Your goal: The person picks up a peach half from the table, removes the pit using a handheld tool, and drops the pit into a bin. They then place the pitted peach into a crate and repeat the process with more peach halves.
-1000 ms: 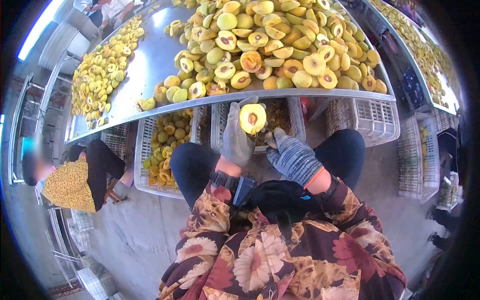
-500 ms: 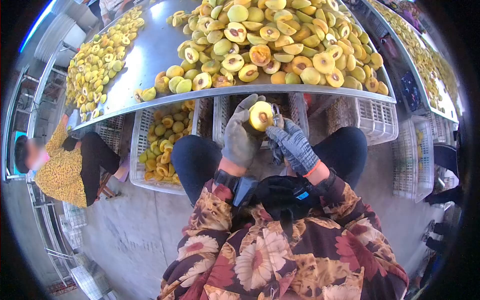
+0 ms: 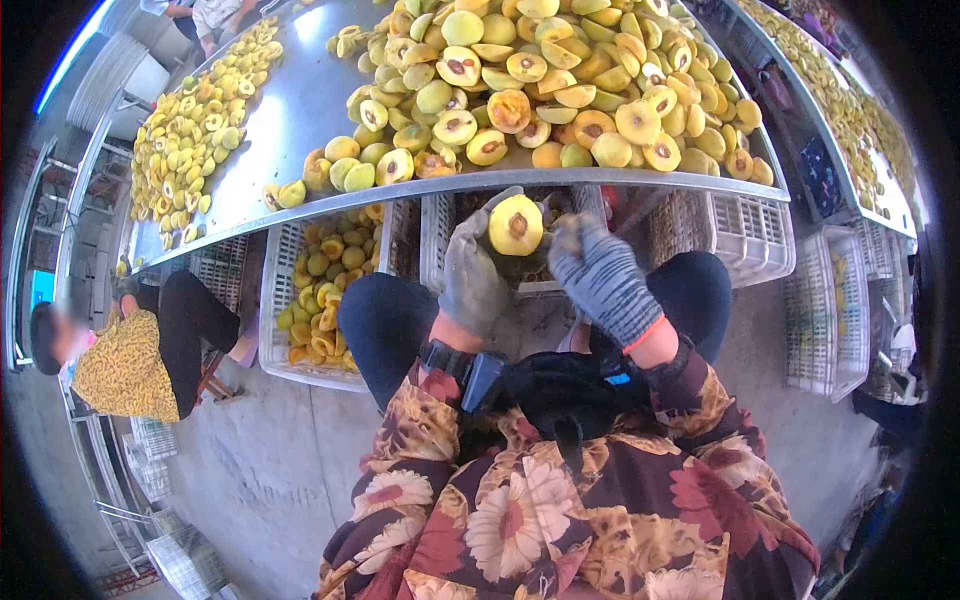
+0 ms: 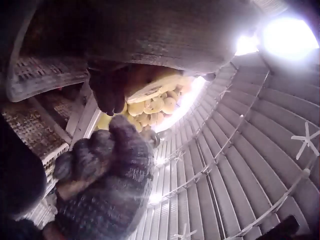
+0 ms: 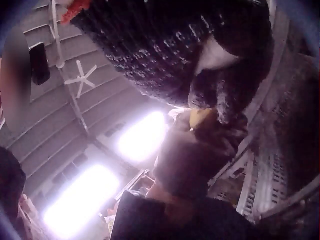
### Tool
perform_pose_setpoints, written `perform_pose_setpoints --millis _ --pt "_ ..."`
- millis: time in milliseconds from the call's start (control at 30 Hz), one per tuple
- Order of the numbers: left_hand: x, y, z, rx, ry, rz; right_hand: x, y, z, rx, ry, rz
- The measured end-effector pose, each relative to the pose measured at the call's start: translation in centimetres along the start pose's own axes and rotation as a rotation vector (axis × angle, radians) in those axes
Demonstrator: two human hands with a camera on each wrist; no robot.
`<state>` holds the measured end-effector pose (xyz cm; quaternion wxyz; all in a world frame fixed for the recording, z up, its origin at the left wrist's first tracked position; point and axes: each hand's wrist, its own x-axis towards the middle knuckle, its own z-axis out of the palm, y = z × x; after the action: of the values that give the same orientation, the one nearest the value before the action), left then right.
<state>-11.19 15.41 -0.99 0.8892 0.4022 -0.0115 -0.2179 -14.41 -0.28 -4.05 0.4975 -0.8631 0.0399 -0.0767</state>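
Note:
In the head view my left hand (image 3: 472, 275), in a grey glove, holds a yellow peach half (image 3: 516, 225) with its cut face up and a brown stone in the middle. My right hand (image 3: 603, 275), in a striped knitted glove with an orange cuff, is just right of the fruit, fingers curled and slightly blurred. By its fingertips in the left wrist view shows a small shiny metal tool (image 4: 154, 137) with a rounded end; its handle is hidden in the glove. The right wrist view shows the yellow edge of the fruit between both gloves.
A metal table (image 3: 290, 125) ahead bears a large heap of halved peaches (image 3: 560, 90) and a smaller heap (image 3: 190, 140) at left. Under its edge stand plastic crates, one with peaches (image 3: 330, 290), others (image 3: 745, 235) at right. Another person (image 3: 130, 360) sits at left.
The right hand came up against the fruit half a second ago and is now a little farther right, apart from it. The left hand still holds the peach half, stone in place.

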Motion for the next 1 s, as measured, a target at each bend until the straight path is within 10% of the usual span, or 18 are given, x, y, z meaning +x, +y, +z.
perform_pose_setpoints --millis 167,300,1000 --pt "0.8 -2.0 -1.3 0.352 -0.019 0.196 -1.5 -1.8 0.5 -0.245 -0.155 0.016" --pt "1.1 -2.2 -1.3 -0.124 -0.007 -0.006 -1.0 -2.7 0.6 -0.274 -0.226 0.059" --pt "1.5 -2.8 -2.1 0.154 0.165 0.083 -1.0 -1.7 2.1 -0.152 -0.329 0.036"
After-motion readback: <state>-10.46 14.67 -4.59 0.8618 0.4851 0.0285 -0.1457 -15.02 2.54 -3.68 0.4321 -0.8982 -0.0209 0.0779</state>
